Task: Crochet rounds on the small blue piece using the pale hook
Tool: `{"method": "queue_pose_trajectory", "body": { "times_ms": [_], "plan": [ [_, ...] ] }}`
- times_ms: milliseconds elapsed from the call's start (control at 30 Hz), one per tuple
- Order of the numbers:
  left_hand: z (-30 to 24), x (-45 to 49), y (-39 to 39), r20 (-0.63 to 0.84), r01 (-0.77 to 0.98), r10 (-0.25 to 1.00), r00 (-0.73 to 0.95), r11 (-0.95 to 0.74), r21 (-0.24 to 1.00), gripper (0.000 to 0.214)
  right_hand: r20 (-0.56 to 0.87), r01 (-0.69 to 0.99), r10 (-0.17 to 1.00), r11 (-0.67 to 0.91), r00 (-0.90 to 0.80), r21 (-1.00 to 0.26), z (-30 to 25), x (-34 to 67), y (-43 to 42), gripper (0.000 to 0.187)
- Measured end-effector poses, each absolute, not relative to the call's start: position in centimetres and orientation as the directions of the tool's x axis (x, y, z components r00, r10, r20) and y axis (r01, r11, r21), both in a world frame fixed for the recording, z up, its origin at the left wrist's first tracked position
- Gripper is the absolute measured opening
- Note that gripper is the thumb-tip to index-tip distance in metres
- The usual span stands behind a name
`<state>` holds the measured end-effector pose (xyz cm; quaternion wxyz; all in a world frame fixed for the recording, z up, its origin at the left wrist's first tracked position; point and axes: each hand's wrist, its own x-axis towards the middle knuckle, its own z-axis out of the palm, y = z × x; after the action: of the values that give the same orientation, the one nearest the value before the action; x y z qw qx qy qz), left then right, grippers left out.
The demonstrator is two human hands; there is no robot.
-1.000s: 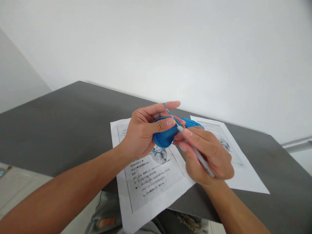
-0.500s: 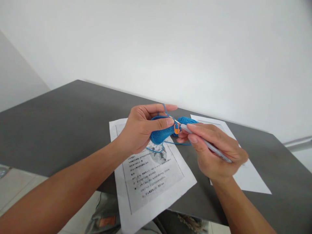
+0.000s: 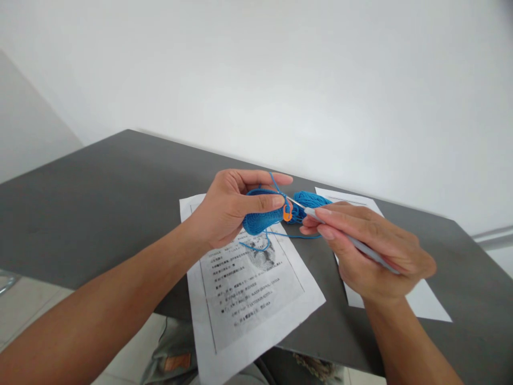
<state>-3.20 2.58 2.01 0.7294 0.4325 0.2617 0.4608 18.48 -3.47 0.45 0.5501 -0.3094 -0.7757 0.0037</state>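
My left hand (image 3: 228, 211) pinches a small blue crocheted piece (image 3: 260, 219) between thumb and fingers, with blue yarn looped over the outstretched index finger. An orange stitch marker (image 3: 287, 214) hangs from the piece's right edge. My right hand (image 3: 372, 251) grips a grey crochet hook (image 3: 352, 241) like a pen, its metal tip reaching the edge of the piece beside the marker. A ball of blue yarn (image 3: 308, 202) lies on the table just behind the hook tip. A loose strand of yarn trails below the piece onto the paper.
A dark grey table (image 3: 100, 203) carries two printed sheets: one (image 3: 248, 299) under my hands, overhanging the near edge, and another (image 3: 417, 299) partly hidden by my right hand. A white wall stands behind. Below the table edge my clothed lap shows.
My right hand has pulled back to the right, drawing the hook out of the piece. The orange stitch marker now hangs in plain view. The left hand has lowered slightly.
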Motion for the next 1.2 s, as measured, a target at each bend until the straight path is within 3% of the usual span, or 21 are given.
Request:
{"method": "queue_pose_trajectory", "body": {
  "times_ms": [300, 500, 633, 733, 1000, 1100, 1200],
  "plan": [
    [1.7, -3.8, 3.1, -0.006, -0.397, 0.877, 0.48, 0.223, 0.89, 0.029, 0.848, 0.516, 0.464, 0.808, -0.257, -0.285, 0.8, 19.1, -3.6, 0.057],
    [1.8, -4.2, 3.5, 0.001, -0.321, 0.891, 0.454, 0.163, 0.933, 0.024, 0.805, 0.559, 0.389, 0.825, -0.448, -0.087, 1.8, 19.7, -3.7, 0.067],
    [2.1, -4.5, 3.6, -0.009, -0.275, 0.878, 0.478, 0.16, 0.948, 0.019, 0.782, 0.529, 0.337, 0.849, -0.524, -0.011, 2.3, 19.8, -3.8, 0.061],
    [2.3, -4.5, 3.6, -0.005, -0.292, 0.871, 0.492, 0.171, 0.941, 0.018, 0.805, 0.526, 0.356, 0.848, -0.474, -0.066, 2.1, 19.7, -3.8, 0.058],
    [2.4, -4.4, 3.6, -0.029, -0.334, 0.847, 0.53, 0.24, 0.912, 0.016, 0.796, 0.397, 0.594, 0.762, -0.117, -0.511, 0.3, 18.8, -3.6, 0.038],
    [2.3, -4.6, 3.8, -0.041, -0.312, 0.848, 0.528, 0.239, 0.92, 0.016, 0.81, 0.434, 0.563, 0.779, -0.165, -0.453, 0.4, 18.8, -3.4, 0.04],
    [2.2, -4.7, 4.0, -0.064, -0.268, 0.854, 0.516, 0.231, 0.935, 0.015, 0.812, 0.485, 0.44, 0.844, -0.383, -0.229, 1.1, 19.2, -3.2, 0.047]
  ]
}}
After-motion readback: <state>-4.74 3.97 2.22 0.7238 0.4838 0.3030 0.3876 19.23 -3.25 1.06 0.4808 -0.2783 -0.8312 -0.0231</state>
